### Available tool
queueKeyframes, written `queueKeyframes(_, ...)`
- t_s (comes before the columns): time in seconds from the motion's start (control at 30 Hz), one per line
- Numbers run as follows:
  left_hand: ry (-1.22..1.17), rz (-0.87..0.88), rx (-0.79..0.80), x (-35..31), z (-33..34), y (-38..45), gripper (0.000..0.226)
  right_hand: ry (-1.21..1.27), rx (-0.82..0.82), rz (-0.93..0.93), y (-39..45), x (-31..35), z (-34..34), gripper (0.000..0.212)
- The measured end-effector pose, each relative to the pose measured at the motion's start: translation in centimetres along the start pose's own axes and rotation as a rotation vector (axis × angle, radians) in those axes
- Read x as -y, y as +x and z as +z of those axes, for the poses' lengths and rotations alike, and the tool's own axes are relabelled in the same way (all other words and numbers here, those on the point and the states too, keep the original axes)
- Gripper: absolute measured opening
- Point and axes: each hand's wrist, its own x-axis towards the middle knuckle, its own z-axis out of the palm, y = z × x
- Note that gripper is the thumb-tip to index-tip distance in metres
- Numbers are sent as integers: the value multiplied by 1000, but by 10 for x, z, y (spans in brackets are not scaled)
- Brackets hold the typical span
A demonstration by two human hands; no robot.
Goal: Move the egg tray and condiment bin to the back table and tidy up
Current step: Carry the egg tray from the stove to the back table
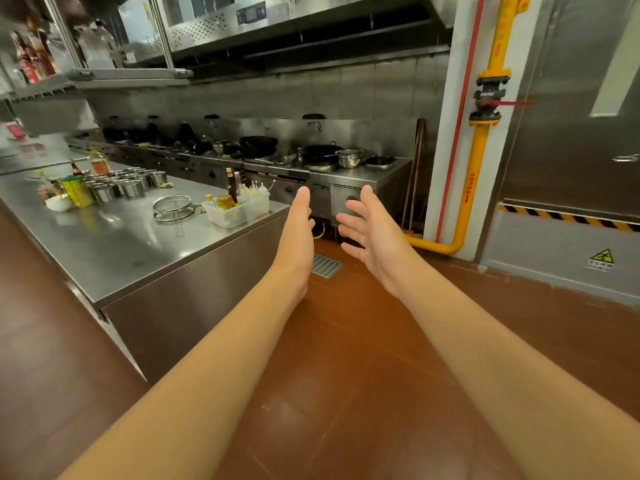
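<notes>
Both hands empty, left hand, right hand

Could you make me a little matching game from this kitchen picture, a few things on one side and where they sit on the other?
Things:
1. condiment bin
2. wire strainer
3. steel pot
4. yellow pipe

Places:
A. on the stove line
B. running up the white column
C. at the counter's far corner
D. on the counter, just left of the bin

Pairs: 1-C, 2-D, 3-A, 4-B
</notes>
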Motion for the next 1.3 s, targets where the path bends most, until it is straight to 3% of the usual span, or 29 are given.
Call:
queueKeyframes(0.5, -22, -25, -233, 33, -18, 220, 68, 163, 179, 93, 264, -28, 20, 64)
queueKeyframes(0.67, -43, -24, -308, 30, -45, 273, 37, 179, 247, 86, 327, -43, 43, 64)
queueKeyframes(0.73, -32, -15, -322, 37, -52, 299, 42, 186, 244, 89, 354, -50, 49, 64)
queueKeyframes(1.07, -23, -45, -255, 79, -67, 474, 68, 145, 122, 110, 505, -65, 61, 59)
queueKeyframes(1.3, -48, -12, -118, 92, -34, 590, 62, 129, 30, 71, 608, -63, 35, 60)
